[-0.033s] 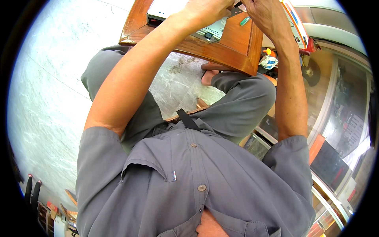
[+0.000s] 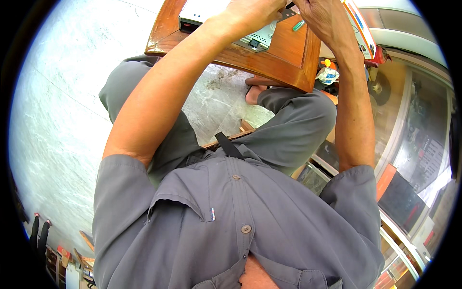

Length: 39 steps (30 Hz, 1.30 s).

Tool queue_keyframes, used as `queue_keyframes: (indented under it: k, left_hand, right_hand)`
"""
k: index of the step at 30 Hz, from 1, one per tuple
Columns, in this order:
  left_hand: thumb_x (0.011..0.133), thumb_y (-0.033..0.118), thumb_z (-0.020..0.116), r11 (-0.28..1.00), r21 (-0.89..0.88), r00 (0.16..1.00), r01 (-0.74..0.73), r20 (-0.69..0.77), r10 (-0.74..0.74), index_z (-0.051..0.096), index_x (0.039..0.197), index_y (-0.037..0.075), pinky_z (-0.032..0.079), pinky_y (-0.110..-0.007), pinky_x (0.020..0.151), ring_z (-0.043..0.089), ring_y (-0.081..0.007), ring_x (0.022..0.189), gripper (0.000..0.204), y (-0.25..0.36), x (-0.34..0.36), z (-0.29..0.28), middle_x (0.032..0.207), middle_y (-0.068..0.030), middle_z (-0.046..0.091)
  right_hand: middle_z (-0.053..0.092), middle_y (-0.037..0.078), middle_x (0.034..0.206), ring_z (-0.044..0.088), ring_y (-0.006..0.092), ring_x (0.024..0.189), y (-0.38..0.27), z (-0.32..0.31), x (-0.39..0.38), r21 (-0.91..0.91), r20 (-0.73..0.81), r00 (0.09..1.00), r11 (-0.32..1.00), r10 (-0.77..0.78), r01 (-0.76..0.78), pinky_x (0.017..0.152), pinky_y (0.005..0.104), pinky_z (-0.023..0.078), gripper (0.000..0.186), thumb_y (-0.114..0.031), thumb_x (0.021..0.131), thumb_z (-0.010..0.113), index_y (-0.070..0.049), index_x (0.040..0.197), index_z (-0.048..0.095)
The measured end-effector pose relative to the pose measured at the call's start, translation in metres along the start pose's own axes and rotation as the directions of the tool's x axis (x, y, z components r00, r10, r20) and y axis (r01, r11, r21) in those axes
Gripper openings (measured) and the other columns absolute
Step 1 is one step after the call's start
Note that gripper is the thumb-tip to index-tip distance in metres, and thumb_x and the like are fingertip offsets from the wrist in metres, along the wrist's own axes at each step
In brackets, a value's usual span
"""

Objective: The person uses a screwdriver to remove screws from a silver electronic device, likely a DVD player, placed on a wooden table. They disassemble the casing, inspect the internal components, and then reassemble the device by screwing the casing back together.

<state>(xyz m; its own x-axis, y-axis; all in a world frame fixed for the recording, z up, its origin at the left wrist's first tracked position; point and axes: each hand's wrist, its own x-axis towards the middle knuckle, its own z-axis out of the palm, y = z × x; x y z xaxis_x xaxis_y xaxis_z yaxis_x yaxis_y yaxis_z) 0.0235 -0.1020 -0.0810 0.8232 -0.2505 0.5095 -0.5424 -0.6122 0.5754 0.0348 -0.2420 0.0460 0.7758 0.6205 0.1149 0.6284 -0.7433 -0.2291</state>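
Both of my hands are at the top edge of the head view, over a wooden table. My left hand is closed, its fingers curled above a silver metal device case with small round holes and a black socket. My right hand is bent close to the left one, its fingers closed and partly cut off by the frame. A thin dark piece shows between the two hands; what it belongs to is hidden. A small green tool handle lies on the table beside my right hand.
To the right stand a white and orange box, a bottle with an orange top and a glass-fronted cabinet. My crossed legs are below the table. Wooden pieces and another person's legs show at the lower left.
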Motion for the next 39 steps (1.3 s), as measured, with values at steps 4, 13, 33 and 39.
queue_keyframes:
  k: [4, 13, 33, 39]
  left_hand:
    - [0.085, 0.016, 0.070, 0.990, 0.116, 0.996, -0.085, -0.026, 0.089, 0.072, 0.088, 0.005, 0.047, -0.047, 0.097, 0.066, -0.0335, 0.102, 0.011, 0.001, 0.003, 0.006, 0.099, -0.0135, 0.070]
    - [0.093, 0.018, 0.060, 0.909, 0.363, 0.976, -0.204, 0.010, 0.216, 0.071, 0.092, 0.004, 0.044, -0.047, 0.104, 0.065, -0.0298, 0.101, 0.018, 0.000, 0.006, 0.013, 0.094, -0.0142, 0.068]
    - [0.100, 0.024, 0.066, 0.988, -0.044, 0.988, 0.151, -0.023, -0.152, 0.070, 0.106, -0.005, 0.050, -0.043, 0.088, 0.067, -0.0385, 0.098, 0.030, -0.008, 0.055, 0.008, 0.102, -0.0228, 0.070]
    - [0.099, 0.029, 0.064, 0.987, 0.091, 0.990, 0.132, 0.041, -0.137, 0.072, 0.107, -0.003, 0.050, -0.045, 0.089, 0.067, -0.0401, 0.099, 0.034, -0.050, 0.083, 0.034, 0.105, -0.0238, 0.071]
  right_hand:
    - [0.072, 0.024, 0.091, 0.073, 0.0387, 0.087, 0.003, 0.002, -0.003, 0.092, -0.028, 1.000, 0.996, -0.004, 0.007, 0.076, 0.0430, 0.056, 0.022, -0.015, 0.100, 0.054, 0.004, 0.109, 0.063]
    - [0.072, 0.024, 0.091, 0.073, 0.0363, 0.085, 0.011, -0.001, -0.003, 0.072, -0.058, 0.997, 0.996, -0.047, 0.051, 0.077, 0.0429, 0.056, 0.023, -0.012, 0.099, 0.053, 0.005, 0.110, 0.065]
    - [0.057, -0.001, 0.063, 0.049, 0.0055, 0.047, 0.114, 0.046, -0.014, 0.924, -0.364, 0.620, 0.354, 0.695, 0.146, 0.050, 0.0225, 0.047, 0.021, -0.009, 0.102, 0.052, 0.002, 0.106, 0.069]
    - [0.061, -0.001, 0.067, 0.054, 0.0054, 0.052, 0.099, 0.029, -0.023, 0.861, -0.416, 0.645, 0.505, 0.641, 0.053, 0.051, 0.0219, 0.047, 0.023, -0.012, 0.103, 0.053, 0.003, 0.106, 0.069]
